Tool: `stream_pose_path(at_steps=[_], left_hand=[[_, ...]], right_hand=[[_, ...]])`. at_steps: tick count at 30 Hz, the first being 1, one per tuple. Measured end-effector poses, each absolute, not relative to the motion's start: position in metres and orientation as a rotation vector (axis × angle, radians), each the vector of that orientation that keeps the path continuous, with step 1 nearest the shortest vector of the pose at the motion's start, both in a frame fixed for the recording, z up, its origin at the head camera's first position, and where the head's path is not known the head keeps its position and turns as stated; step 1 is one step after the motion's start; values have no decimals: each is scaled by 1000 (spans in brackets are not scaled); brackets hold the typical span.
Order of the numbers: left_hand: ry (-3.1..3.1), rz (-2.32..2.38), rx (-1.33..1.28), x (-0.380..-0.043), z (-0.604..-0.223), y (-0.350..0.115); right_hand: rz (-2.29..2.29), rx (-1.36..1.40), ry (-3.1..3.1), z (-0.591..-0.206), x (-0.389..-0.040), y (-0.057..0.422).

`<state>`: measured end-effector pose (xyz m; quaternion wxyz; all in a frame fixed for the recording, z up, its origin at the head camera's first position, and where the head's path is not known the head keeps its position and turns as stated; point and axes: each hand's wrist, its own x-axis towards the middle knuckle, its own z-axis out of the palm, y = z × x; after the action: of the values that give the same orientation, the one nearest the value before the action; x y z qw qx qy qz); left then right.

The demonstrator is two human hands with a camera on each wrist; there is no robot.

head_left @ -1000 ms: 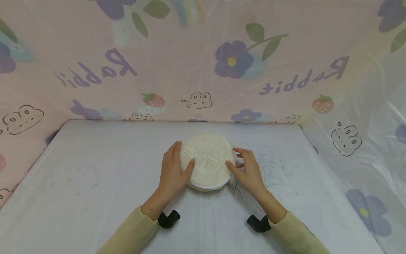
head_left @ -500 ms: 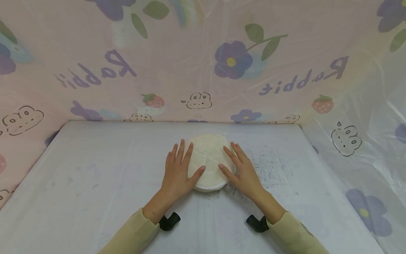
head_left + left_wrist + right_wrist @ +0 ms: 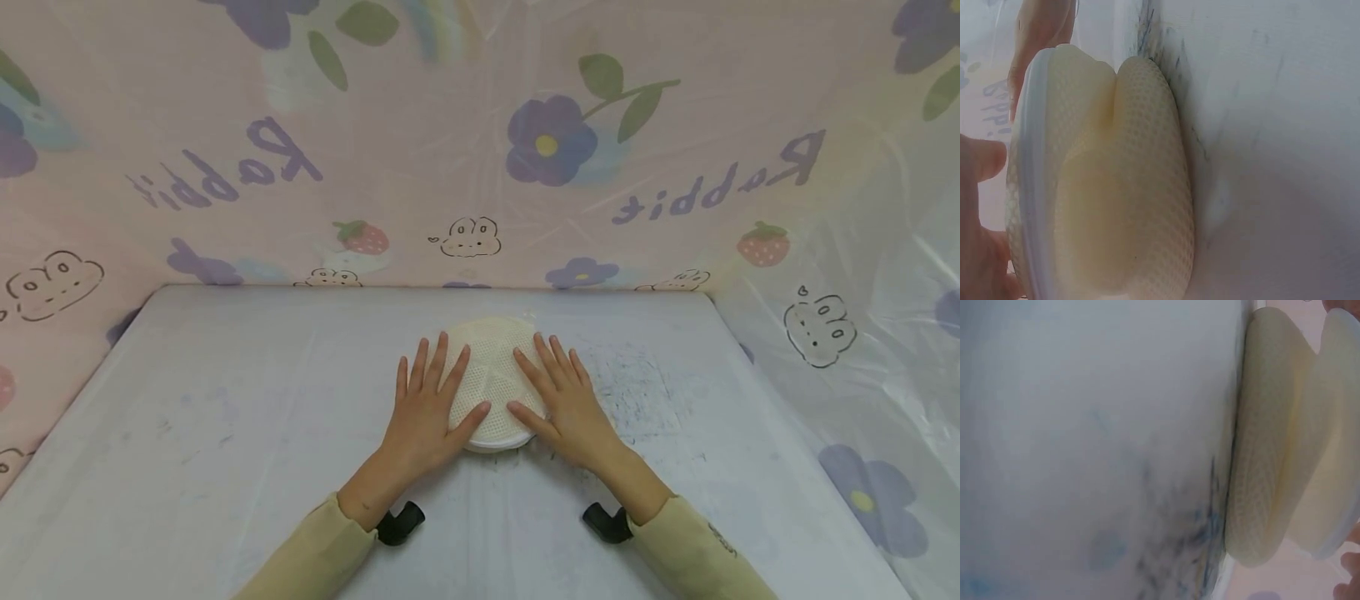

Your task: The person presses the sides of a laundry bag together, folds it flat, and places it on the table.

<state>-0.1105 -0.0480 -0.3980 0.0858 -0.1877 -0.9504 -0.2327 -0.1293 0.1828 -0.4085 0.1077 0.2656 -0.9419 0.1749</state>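
A round cream mesh laundry bag (image 3: 491, 375) with a white band along its edge lies on the white table. My left hand (image 3: 423, 417) rests on its left side, fingers straight and spread, thumb reaching in over the mesh. On the right side, my right hand (image 3: 573, 412) touches the top in the same spread way. The left wrist view shows the bag (image 3: 1122, 175) from its edge, with a fold between its upper and lower layers. There the left fingers (image 3: 988, 159) are beside the upper face. In the right wrist view only bits of the right fingers (image 3: 1354, 565) show.
Dark scribbled marks (image 3: 637, 392) cover the table right of the bag. Black elbow-shaped pieces (image 3: 401, 523) jut from under both cuffs. A pink printed curtain (image 3: 420, 150) hangs behind the table and along its sides.
Both hands have gone from holding the bag's sides with bent fingers to lying spread over its top. The thumbs have moved inward, closer to each other. The bag stays in about the same place.
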Motion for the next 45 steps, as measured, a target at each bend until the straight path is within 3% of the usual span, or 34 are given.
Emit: stream_pose_path(at_steps=[45], left_hand=[[-3003, -545, -756, -113, -413, -55]], right_hand=[[335, 863, -2955, -414, -124, 178]])
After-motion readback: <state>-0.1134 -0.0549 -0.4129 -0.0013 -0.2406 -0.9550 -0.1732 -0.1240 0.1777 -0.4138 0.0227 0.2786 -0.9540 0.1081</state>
